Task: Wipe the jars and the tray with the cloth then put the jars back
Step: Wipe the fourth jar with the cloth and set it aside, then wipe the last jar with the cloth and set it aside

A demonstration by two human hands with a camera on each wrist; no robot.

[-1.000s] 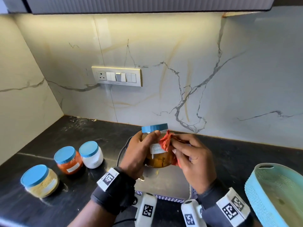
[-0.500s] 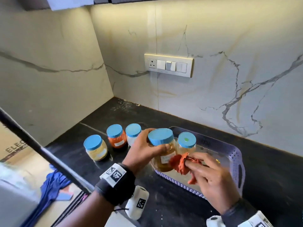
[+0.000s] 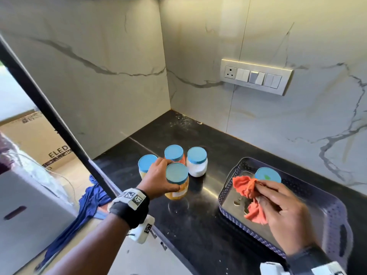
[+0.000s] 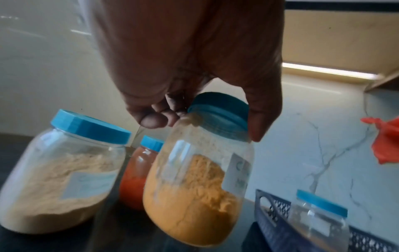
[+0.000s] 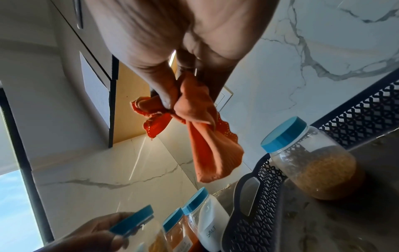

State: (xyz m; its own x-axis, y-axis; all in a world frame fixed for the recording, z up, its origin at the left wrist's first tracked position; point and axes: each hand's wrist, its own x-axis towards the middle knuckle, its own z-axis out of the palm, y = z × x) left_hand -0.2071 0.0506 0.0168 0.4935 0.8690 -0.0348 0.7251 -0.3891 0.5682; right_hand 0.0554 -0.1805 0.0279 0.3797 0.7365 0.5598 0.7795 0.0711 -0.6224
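Jar [image 5: 212,228] label "SALT": right-wrist view only, hidden overhead.

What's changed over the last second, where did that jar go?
The left hand carried the yellow-powder jar away from the cloth, leftward to the three jars on the counter. The right hand keeps holding the cloth, now over the tray.

You're in a home kitchen: black stone counter [image 3: 198,225] lower centre, marble backsplash [image 3: 297,126], switch panel [image 3: 256,76] upper right, labelled spice jars [image 3: 195,163] mid-frame.
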